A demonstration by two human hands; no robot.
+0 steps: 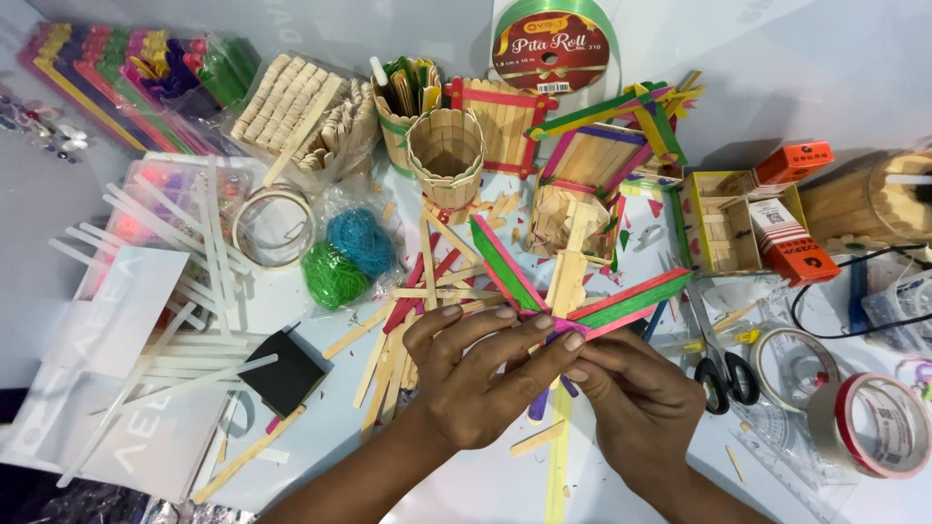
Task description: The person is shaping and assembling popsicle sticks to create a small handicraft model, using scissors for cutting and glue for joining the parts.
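Both hands meet at table centre on a fan of coloured craft sticks (582,296), a crossed bundle w/ green, pink, plain and purple blades spreading up-left, up and right. Left hand (476,374): fingers curled together over the crossing point, clamped on the sticks from the left. Right hand (631,393): fingertips pinched on the same crossing from the right, thumb side hidden. The fan sits just above the tabletop, over a scatter of loose plain sticks (408,330). Containers, back row: round stick-built cup (445,150), open top, interior looks empty; behind it a green-banded cup (400,102) holding upright sticks and card pieces. Clear bag (301,112) holds stacked plain sticks and wooden pieces. Clear bag (349,247) holds blue and green rubber bands. Flat clear box (170,189), lid on, contents pink/purple, too blurred to ID; white rods lie across it. Yellow-edged open box (723,233) holds small wooden blocks; an orange carton (794,238) rests against it. Right side: scissors (718,364), tape roll (869,422), green ribbon spool (551,44) at the top. Black foam square (283,374) lies left of the forearm.
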